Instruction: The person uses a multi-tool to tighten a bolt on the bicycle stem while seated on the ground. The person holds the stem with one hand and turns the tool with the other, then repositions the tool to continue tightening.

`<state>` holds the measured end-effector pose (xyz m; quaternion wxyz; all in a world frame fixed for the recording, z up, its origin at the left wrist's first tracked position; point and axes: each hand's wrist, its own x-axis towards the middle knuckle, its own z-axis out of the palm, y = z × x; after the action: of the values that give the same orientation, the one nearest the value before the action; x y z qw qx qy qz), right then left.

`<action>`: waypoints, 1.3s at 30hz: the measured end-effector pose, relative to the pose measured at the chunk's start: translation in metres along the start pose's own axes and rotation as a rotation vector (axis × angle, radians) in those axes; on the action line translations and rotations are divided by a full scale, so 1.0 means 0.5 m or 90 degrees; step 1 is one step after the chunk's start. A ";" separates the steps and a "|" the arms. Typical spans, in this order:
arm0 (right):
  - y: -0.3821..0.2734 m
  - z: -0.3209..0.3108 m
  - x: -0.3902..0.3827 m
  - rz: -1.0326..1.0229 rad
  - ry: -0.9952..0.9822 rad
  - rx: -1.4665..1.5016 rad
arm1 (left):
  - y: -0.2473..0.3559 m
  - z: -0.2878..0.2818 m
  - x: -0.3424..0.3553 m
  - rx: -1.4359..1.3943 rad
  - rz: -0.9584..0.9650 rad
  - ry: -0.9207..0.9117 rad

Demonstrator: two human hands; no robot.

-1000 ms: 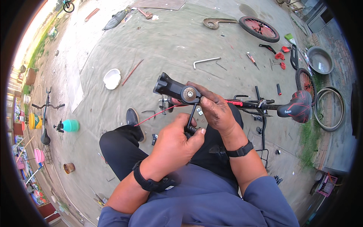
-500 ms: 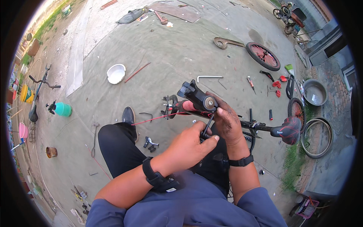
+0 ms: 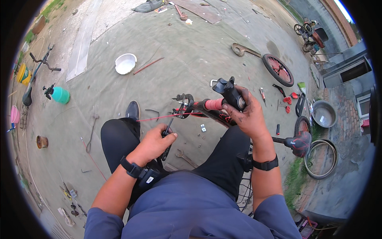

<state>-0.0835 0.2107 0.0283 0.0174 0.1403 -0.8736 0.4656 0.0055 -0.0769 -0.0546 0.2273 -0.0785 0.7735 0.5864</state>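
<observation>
My right hand (image 3: 248, 111) grips a black handlebar stem (image 3: 226, 91) with a round metal fitting, held beside the red ribbed sleeve (image 3: 213, 104) on the black-and-red bicycle frame. My left hand (image 3: 159, 141), lower and left, is closed round a black hex key tool (image 3: 168, 151) with one key sticking up. A thin red cable (image 3: 151, 118) runs from the bicycle's front past my left knee. The black saddle (image 3: 299, 143) lies right of my right forearm. Small metal parts and an open-ended wrench (image 3: 185, 158) lie on the ground between my legs.
A white bowl (image 3: 125, 63), red rod (image 3: 148, 66) and loose wheel (image 3: 277, 69) lie ahead. At left are a teal sprayer (image 3: 59, 94) and another bicycle (image 3: 36, 75). At right are a metal basin (image 3: 324, 113), bare rims (image 3: 320, 159) and a motor vehicle (image 3: 312, 36) near the wall.
My left hand has drawn the tool away from the stem, down to the left. My right hand has moved right with the stem, which is turned differently. The camera's view has shifted.
</observation>
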 end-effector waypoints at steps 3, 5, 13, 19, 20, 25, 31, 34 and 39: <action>0.019 -0.007 0.038 -0.017 0.008 0.018 | -0.040 -0.011 0.019 -0.159 -0.034 0.090; 0.023 -0.019 0.079 0.009 -0.003 0.026 | -0.029 -0.010 0.022 -0.198 -0.035 0.097; 0.048 -0.060 0.184 0.108 -0.075 0.032 | -0.045 0.001 0.038 -0.248 -0.001 0.148; 0.053 -0.078 0.209 0.118 -0.134 -0.019 | -0.070 0.008 0.047 -0.250 0.008 0.159; 0.049 -0.076 0.206 0.113 -0.132 0.007 | -0.073 0.009 0.049 -0.248 0.014 0.158; 0.025 -0.085 0.214 0.137 -0.160 -0.058 | -0.071 0.014 0.048 -0.252 0.007 0.162; 0.047 -0.088 0.267 0.084 -0.168 -0.265 | -0.095 0.018 0.062 -0.248 0.036 0.199; 0.034 -0.073 0.272 0.082 -0.170 -0.330 | -0.088 0.010 0.052 -0.242 0.013 0.183; 0.040 -0.079 0.273 0.083 -0.180 -0.316 | -0.075 0.020 0.031 0.020 0.012 0.057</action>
<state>-0.2237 0.2224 0.0566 -0.1007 0.1391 -0.9616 0.2140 0.0089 -0.0766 -0.0960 0.1880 -0.0940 0.7926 0.5723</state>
